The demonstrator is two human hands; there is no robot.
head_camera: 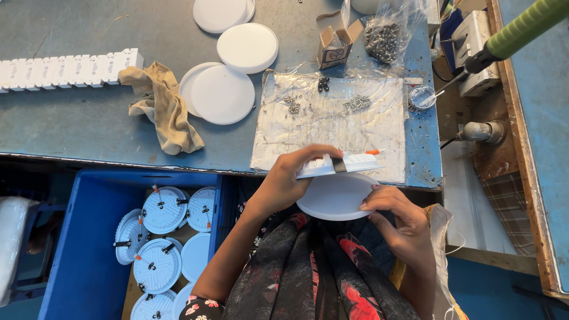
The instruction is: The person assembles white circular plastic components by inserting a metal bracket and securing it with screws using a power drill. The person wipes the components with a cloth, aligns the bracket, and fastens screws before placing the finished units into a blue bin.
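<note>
My left hand [287,176] grips a white rectangular part [341,163] that has a black clip across it and an orange wire tip at its right end. It holds the part just above a round white disc [335,198]. My right hand [396,210] pinches the right edge of that disc. Both sit over my lap at the front edge of the blue workbench [71,118]. A clear plastic sheet [332,127] lies on the bench just beyond, with small metal screws [357,104] scattered on it.
Three white discs [222,95] and a beige rag [163,104] lie on the bench, with a row of white blocks [65,68] at left. A small cardboard box [335,44] and a bag of screws [384,38] stand behind. A blue crate [83,249] of assembled discs sits lower left. A green-handled tool [521,26] hangs at right.
</note>
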